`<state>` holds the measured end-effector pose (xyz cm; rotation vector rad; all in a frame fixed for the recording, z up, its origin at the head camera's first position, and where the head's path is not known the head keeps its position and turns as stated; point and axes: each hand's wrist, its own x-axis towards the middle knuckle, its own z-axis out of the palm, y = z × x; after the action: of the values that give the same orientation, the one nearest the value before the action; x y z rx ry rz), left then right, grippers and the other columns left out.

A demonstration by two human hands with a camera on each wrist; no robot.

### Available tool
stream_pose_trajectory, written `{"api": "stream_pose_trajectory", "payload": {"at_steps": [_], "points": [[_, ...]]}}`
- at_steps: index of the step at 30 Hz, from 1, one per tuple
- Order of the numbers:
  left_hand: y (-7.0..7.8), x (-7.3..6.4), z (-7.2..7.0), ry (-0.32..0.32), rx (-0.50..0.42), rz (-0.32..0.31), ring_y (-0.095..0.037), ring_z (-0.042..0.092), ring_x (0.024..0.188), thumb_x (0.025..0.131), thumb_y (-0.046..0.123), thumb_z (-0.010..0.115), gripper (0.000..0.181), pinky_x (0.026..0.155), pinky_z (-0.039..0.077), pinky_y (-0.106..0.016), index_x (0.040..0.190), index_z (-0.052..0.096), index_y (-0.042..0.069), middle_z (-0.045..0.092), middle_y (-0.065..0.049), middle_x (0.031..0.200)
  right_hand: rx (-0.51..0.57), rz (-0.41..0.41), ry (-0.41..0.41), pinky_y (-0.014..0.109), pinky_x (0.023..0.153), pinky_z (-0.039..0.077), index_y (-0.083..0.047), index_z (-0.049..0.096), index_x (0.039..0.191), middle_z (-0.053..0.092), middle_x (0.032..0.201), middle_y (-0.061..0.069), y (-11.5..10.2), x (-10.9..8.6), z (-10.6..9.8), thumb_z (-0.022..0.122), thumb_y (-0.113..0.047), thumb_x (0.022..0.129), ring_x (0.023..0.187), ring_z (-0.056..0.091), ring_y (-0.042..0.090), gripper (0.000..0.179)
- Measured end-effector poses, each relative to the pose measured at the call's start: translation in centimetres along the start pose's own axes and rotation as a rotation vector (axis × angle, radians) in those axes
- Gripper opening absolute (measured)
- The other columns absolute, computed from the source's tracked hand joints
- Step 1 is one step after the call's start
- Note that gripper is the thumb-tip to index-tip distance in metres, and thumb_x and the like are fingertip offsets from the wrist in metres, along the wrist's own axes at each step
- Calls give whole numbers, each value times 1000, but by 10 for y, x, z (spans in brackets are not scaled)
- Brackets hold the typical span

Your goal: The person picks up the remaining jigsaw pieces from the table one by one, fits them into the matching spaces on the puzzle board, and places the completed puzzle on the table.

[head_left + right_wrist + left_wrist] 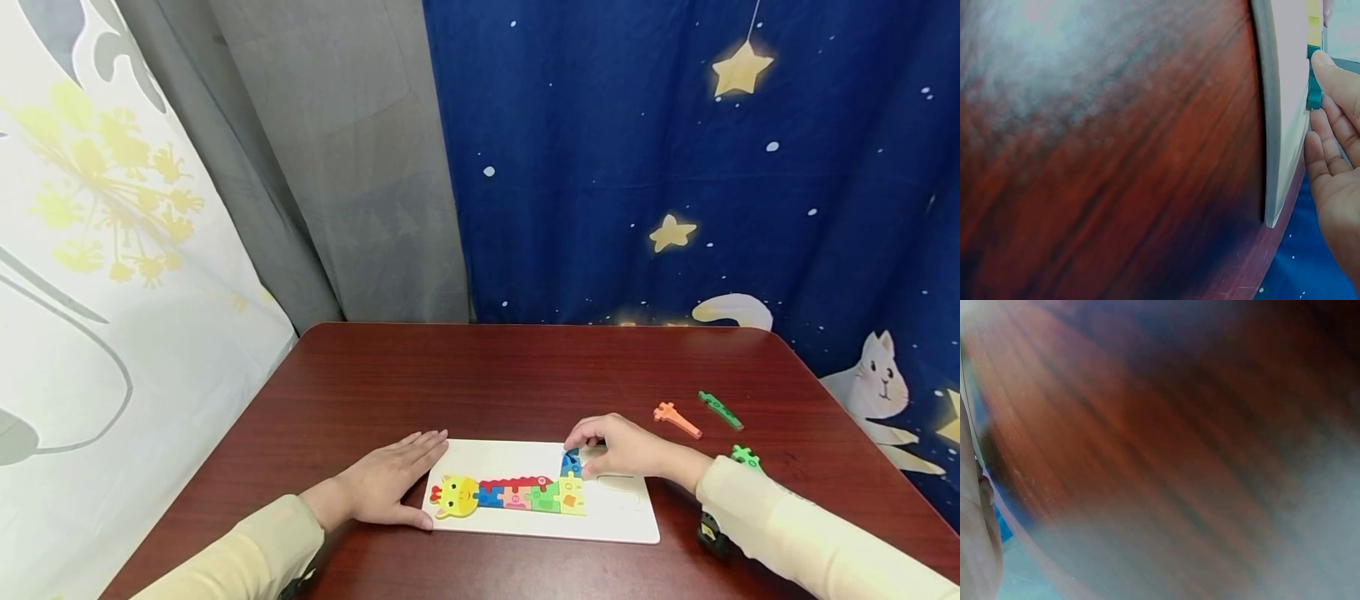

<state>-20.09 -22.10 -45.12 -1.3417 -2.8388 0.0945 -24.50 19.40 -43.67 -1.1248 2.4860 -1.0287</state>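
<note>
A white puzzle board (510,527) lies on the table with a giraffe puzzle partly filled in. The yellow giraffe head (457,497) is at its left, followed by a row of blue, pink, green and yellow body pieces and a red mane strip (517,482). My right hand (618,447) pinches a blue puzzle piece (572,463) between thumb and fingertips, right at the far edge of the yellow body piece (572,495). The right wrist view shows this blue piece (1314,78) low against the board. My left hand (393,482) rests at the board's left end, fingers extended.
Loose pieces lie on the dark red table (450,375) to the right: an orange one (678,419), a long green one (721,410), and another green one (746,456) partly behind my right sleeve. Curtains (600,167) hang beyond the table's far edge.
</note>
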Motion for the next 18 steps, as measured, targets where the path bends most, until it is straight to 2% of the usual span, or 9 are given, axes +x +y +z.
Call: {"api": "stream_pose_trajectory", "payload": {"at_steps": [18], "points": [[0,0,0,2,1,-1,-21,19,145,83,82,36,106,116,21,-38,155,19,5,18,-9,160,-3,29,13,32,83,49,-16,71,111,67,105,-10,3,0,1,83,-24,79,92,56,14,36]]}}
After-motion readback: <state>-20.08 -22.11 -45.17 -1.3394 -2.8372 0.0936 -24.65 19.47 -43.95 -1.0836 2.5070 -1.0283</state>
